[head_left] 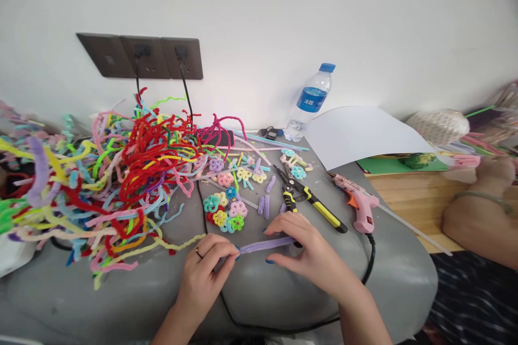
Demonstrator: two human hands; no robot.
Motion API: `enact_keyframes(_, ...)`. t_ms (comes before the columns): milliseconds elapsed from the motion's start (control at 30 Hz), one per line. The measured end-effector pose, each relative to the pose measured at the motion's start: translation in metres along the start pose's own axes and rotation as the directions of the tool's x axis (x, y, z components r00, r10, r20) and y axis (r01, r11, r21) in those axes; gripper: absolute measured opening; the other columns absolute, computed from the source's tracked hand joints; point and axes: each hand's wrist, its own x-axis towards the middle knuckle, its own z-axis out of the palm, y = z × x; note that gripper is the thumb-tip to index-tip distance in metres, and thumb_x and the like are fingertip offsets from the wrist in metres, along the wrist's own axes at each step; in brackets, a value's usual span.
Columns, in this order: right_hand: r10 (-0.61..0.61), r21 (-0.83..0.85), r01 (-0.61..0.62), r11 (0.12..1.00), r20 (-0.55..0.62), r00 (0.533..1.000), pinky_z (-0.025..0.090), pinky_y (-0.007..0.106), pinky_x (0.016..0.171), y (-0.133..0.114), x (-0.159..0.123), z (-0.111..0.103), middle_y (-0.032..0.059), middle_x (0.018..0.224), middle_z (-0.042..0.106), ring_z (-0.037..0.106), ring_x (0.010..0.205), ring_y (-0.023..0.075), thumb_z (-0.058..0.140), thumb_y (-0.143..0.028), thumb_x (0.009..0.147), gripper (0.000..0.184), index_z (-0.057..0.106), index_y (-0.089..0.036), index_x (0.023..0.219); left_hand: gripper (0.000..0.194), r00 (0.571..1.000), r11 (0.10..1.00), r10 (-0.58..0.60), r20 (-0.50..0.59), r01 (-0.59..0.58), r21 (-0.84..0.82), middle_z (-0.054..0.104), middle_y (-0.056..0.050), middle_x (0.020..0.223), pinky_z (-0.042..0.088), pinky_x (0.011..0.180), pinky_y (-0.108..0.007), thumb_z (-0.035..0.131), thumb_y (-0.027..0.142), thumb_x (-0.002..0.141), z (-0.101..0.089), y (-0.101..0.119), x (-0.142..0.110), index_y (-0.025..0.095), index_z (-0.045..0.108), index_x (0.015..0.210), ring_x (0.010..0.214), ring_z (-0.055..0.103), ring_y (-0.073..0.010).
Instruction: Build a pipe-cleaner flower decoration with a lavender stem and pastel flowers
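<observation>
A purple pipe cleaner [267, 245] stretches between my two hands above the grey tabletop. The fingertips of my left hand [206, 267] pinch its left end. My right hand [309, 248] is open around the other end, thumb and forefinger spread apart; whether the strip touches its palm I cannot tell. Just beyond lie short cut purple pieces [264, 206] and a pair of pliers [311, 199] with yellow and black handles. A cluster of small looped pipe-cleaner flowers [226, 210] in several colours sits beyond my left hand.
A big tangle of coloured pipe cleaners [154, 167] covers the left side. On the right are a pink glue gun [360, 207], its black cord running near my right arm, white paper [364, 132] and a water bottle [311, 98]. Another person's arm [477, 215] rests at far right.
</observation>
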Motion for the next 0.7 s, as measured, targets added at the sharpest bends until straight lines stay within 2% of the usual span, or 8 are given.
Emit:
enact_keyframes(167,-0.042,-0.145,0.037,0.989,-0.031,0.999,0.038,0.038,0.084,-0.017,0.004,0.011,0.0003,0.092,0.070,0.060,0.084,0.0210,0.080,-0.013,0.086,0.026,0.061,-0.024,0.099,0.014,1.000,1.000,0.009,0.003,-0.009,0.009,0.068,0.001,0.078,0.052,0.070,-0.016,0.057,0.015,0.100,0.000,0.000,-0.001,0.021,0.064,0.090,0.071,0.066,-0.0095)
enact_keyframes(367,-0.076,-0.152,0.067,0.986,-0.053,0.996,0.037,0.036,0.080,-0.023,0.007,0.015,-0.0007,0.087,0.068,0.058,0.080,0.0188,0.069,-0.010,0.092,0.018,0.057,-0.023,0.089,0.013,1.000,1.000,0.011,0.010,-0.011,0.014,0.068,0.001,0.078,0.052,0.070,-0.016,0.057,0.014,0.100,0.000,-0.001,-0.002,0.021,0.064,0.090,0.071,0.066,-0.0094)
enact_keyframes(700,-0.081,-0.139,0.074,0.988,-0.044,0.996,0.039,0.036,0.079,-0.027,0.011,0.013,0.0015,0.089,0.068,0.058,0.087,0.0217,0.064,-0.007,0.092,0.018,0.058,-0.024,0.089,0.013,1.000,1.000,-0.001,0.009,0.001,0.002,0.068,0.001,0.078,0.052,0.068,-0.016,0.058,0.015,0.100,0.000,-0.001,-0.003,0.021,0.064,0.090,0.070,0.066,-0.0098)
